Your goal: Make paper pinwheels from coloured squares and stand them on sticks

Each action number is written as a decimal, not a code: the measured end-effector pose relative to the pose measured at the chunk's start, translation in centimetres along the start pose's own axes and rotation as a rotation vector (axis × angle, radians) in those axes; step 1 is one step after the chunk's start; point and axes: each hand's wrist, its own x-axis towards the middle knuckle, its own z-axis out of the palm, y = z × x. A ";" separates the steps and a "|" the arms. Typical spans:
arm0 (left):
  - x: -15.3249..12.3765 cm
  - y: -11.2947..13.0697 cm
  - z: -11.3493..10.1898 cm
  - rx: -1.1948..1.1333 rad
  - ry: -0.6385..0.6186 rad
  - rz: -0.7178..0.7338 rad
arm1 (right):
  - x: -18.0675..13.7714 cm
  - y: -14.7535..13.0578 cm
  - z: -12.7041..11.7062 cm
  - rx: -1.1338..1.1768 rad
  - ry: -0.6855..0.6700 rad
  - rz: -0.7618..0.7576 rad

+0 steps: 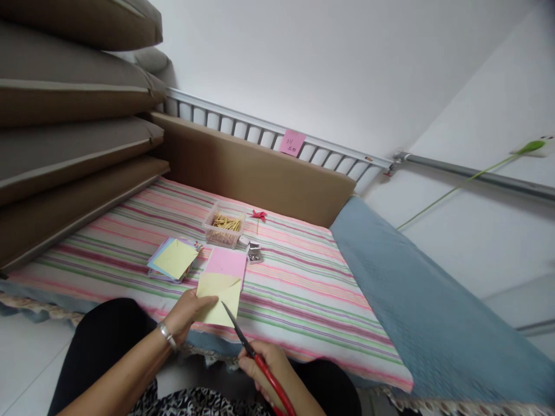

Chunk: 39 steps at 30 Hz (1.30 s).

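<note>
My left hand (189, 310) pinches the left edge of a pale yellow square of paper (225, 314), thumb on top. A line that looks like a slit runs inward from the paper's upper right corner. My right hand (265, 361) grips red-handled scissors (236, 328), whose dark blades look closed and point at the middle of the yellow paper. Partly under that paper lies a pink sheet (225, 261). To the left sits a stack of coloured paper squares (176, 258) with a yellow one on top.
A clear plastic box (223, 237) holds many thin yellowish sticks. Beside it are a red paper pinwheel (259, 215) on a stick and a small open case (254, 252) of little items. Cushions (78, 104) are piled at left; a brown board (251, 167) stands behind the striped cloth (303, 289).
</note>
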 end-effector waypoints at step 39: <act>8.2 3.2 -0.3 -0.289 -0.084 -0.110 | 11.5 9.3 -8.9 -0.840 0.681 0.114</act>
